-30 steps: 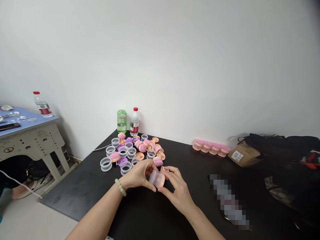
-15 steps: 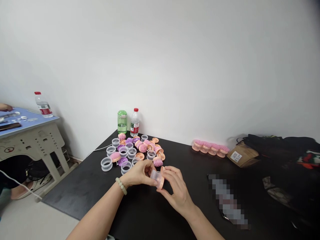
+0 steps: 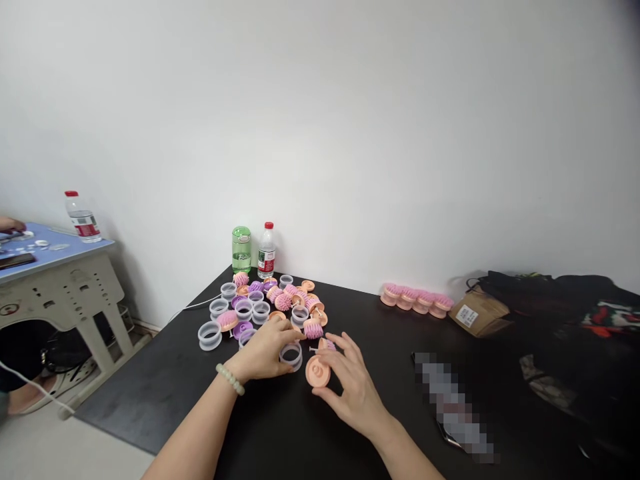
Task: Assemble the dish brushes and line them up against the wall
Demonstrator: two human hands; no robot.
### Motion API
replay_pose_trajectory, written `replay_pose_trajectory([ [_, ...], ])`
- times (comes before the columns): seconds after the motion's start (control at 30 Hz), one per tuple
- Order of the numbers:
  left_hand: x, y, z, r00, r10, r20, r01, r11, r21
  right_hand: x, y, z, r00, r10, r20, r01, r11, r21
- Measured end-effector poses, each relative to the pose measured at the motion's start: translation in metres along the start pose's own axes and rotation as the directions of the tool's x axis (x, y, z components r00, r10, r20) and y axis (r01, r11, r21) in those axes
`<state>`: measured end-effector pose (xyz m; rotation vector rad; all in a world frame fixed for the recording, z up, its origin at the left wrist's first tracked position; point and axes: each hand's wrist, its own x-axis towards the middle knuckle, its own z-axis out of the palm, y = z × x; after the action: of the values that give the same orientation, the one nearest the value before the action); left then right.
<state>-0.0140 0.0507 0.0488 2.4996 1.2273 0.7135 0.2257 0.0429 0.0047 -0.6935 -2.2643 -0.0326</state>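
My left hand (image 3: 267, 350), with a beaded bracelet at the wrist, has its thumb and fingers around a translucent plastic ring (image 3: 298, 365). In my right hand (image 3: 353, 383) is a peach-coloured round plastic disc (image 3: 317, 373), gripped at its edge with its knobbed face towards me. A gap separates the disc from the ring. Just behind the disc, close to my right fingertips, is a pink bristled piece (image 3: 327, 345), partly hidden. Beyond my left hand lies a pile of translucent rings (image 3: 209, 336), pink bristled brush heads (image 3: 313, 328) and purple parts (image 3: 243, 329).
Several pink-bristled pieces (image 3: 416, 300) stand in a row by the wall. A green bottle (image 3: 241, 250) and a water bottle (image 3: 267, 252) stand behind the pile. On the right are a paper bag (image 3: 480, 312), dark fabric (image 3: 565, 347) and a blurred-out item (image 3: 453, 407). Another person's hand (image 3: 11, 225) is far left.
The translucent ring and the peach disc, together between my hands before, are now apart. My left hand has moved left with the ring; the disc in my right hand has turned to face me.
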Motion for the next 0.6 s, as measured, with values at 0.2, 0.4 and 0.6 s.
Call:
replay_pose_trajectory([
  [0.2,-0.002,-0.003,0.004,1.0,0.017,0.02,-0.021,0.986,0.164,0.002,-0.004,0.017,0.994,-0.019,0.105,0.026,0.998,-0.063],
  [0.4,0.0,-0.005,0.005,0.997,0.079,-0.015,-0.075,0.982,0.176,0.002,0.003,0.014,0.999,0.017,0.038,-0.013,0.995,-0.101],
  [0.6,0.006,0.003,0.017,0.986,0.162,0.036,-0.166,0.955,0.246,-0.01,0.021,0.006,0.936,0.347,-0.051,-0.344,0.937,0.059],
])
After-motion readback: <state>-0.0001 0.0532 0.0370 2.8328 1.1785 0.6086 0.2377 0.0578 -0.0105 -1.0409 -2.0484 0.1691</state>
